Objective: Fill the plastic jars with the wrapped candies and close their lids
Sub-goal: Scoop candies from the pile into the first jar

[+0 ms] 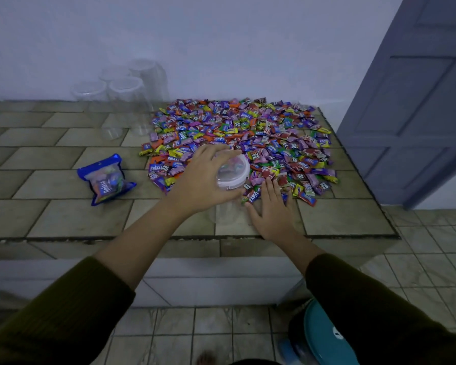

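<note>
A clear plastic jar (233, 172) stands at the near edge of a wide heap of wrapped candies (248, 138) on the tiled counter (50, 185). My left hand (203, 180) grips the jar around its open rim, fingers curled over the top. A few candies show through the jar's wall. My right hand (270, 209) lies flat to the right of the jar, its straight fingers touching the nearest candies. Several empty clear jars (124, 96) stand at the back left against the wall.
A blue sealed candy bag (106, 179) lies on the counter left of the heap. The counter's front edge runs just below my hands. A grey door (416, 101) stands at the right. A teal object (324, 338) sits on the floor below.
</note>
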